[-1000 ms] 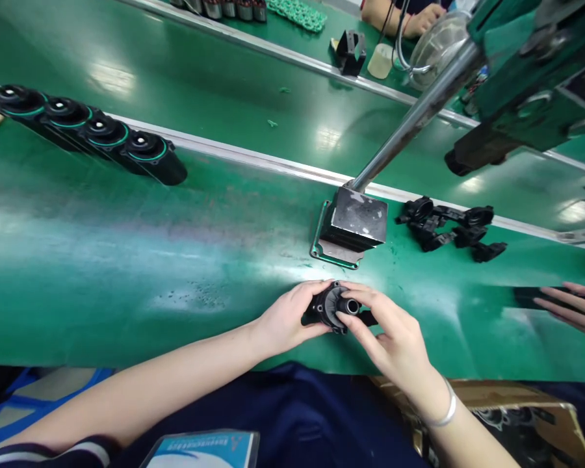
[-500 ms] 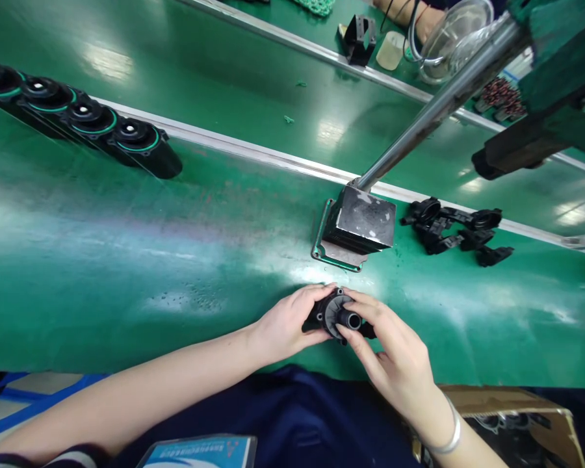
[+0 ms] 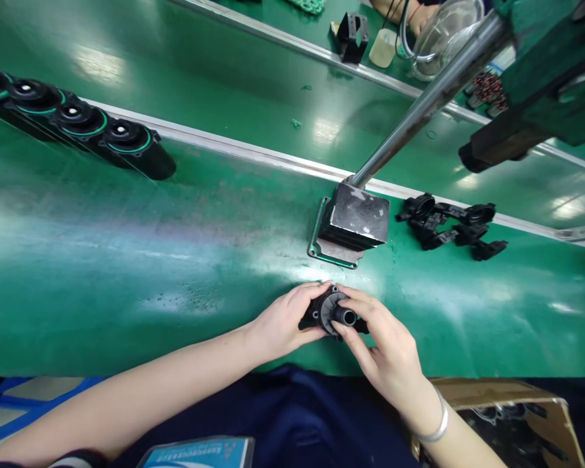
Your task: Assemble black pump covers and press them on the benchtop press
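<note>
A small black plastic pump housing [image 3: 332,312] with a round flange and a short tube is held just above the near edge of the green belt [image 3: 127,260]. My left hand [image 3: 285,320] grips its left side with curled fingers. My right hand [image 3: 385,344] closes on its right side, thumb and fingers around the tube. A silver bangle sits on my right wrist.
A black block base [image 3: 355,223] with a steel pole rises just behind my hands. Loose black parts [image 3: 448,227] lie to its right. A row of black round-capped units [image 3: 73,123] lies far left. A cardboard box [image 3: 507,416] of parts stands lower right. Another person's hand [image 3: 409,13] is at the top.
My hands have kept hold of the black housing and barely shifted. Another person's fingers at the right edge one second ago are gone from view.
</note>
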`<state>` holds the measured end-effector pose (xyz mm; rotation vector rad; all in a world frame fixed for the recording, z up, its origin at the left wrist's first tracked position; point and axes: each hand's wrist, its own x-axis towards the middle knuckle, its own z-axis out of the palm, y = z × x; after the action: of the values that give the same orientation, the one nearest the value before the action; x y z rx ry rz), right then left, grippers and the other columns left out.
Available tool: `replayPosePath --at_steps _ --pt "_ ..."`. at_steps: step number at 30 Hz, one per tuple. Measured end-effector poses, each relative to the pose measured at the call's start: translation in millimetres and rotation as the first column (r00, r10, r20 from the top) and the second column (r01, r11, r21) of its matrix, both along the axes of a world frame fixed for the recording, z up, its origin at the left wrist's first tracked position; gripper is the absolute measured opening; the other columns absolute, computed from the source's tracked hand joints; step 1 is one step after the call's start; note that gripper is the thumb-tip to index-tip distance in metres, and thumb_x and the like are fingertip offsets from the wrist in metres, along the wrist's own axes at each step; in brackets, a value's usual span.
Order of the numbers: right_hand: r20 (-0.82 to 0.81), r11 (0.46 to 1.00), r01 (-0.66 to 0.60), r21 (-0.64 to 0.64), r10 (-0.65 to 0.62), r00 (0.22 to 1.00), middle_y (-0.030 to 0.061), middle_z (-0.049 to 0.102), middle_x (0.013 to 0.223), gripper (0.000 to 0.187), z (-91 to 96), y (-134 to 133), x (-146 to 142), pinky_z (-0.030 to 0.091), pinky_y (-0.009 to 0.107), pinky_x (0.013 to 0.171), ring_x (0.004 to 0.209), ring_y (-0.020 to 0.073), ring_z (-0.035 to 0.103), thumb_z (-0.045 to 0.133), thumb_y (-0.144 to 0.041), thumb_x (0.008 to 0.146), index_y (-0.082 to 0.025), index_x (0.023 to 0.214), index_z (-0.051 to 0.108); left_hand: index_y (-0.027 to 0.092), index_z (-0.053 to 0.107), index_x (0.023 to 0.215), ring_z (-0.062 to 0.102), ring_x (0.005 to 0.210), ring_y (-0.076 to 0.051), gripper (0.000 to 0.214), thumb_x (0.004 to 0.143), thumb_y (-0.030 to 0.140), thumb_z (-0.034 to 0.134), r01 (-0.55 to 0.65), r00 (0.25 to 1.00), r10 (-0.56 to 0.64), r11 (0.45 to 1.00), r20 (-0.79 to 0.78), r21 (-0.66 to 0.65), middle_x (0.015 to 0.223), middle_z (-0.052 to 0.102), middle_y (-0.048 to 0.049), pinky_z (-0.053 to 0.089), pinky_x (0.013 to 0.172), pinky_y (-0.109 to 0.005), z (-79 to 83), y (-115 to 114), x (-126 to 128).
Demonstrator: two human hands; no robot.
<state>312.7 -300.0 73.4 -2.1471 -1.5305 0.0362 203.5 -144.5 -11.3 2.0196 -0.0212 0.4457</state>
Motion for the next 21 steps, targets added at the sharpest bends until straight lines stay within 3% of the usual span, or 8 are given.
replayPosePath --at_steps 10,15,18,21 --pt "0.021 1.0 0.019 0.025 -0.02 1.0 0.0023 0.056 0.125 0.029 -2.1 -2.4 -3.2 0.051 0.014 0.108 0.123 0.0016 0.054 0.059 -0.019 0.084 -0.015 0.112 0.054 0.023 0.033 0.142 0.059 0.123 -0.027 0.07 0.083 0.029 0.071 -0.013 0.999 0.012 1.0 0.031 0.012 0.132 0.058 -0.0137 0.053 0.103 -0.043 1.0 -0.2 0.5" --pt "-0.033 0.998 0.053 0.017 -0.052 0.998 0.0019 0.055 0.127 0.036 -10.4 -5.4 -5.9 0.051 0.016 0.108 0.125 0.0022 0.053 0.057 -0.023 0.086 -0.018 0.12 0.047 0.029 0.037 0.141 0.054 0.128 -0.024 0.062 0.086 0.021 0.066 0.066 0.996 -0.07 0.995 0.048 0.08 0.137 0.052 -0.011 0.05 0.106 -0.039 1.7 3.4 2.6" --pt "-0.058 0.995 0.097 0.022 -0.096 0.994 0.0019 0.055 0.127 0.032 -16.3 -5.5 -8.0 0.054 0.016 0.101 0.12 0.0022 0.056 0.053 -0.027 0.088 -0.019 0.118 0.046 0.029 0.042 0.137 0.06 0.12 -0.023 0.062 0.083 0.02 0.069 0.07 0.996 -0.077 0.991 0.051 0.113 0.13 0.056 -0.0094 0.053 0.1 -0.035 1.0 3.6 2.4" --pt "-0.007 0.998 0.061 -0.029 -0.061 0.998 0.0001 0.058 0.123 0.034 -1.2 -5.2 0.2 0.058 0.019 0.092 0.112 0.0032 0.06 0.051 -0.037 0.089 -0.02 0.119 0.046 0.028 0.048 0.131 0.065 0.111 -0.022 0.061 0.077 0.021 0.074 0.01 0.993 -0.029 0.987 0.115 0.163 0.122 0.061 -0.008 0.056 0.094 -0.033 12.8 6.0 3.7"
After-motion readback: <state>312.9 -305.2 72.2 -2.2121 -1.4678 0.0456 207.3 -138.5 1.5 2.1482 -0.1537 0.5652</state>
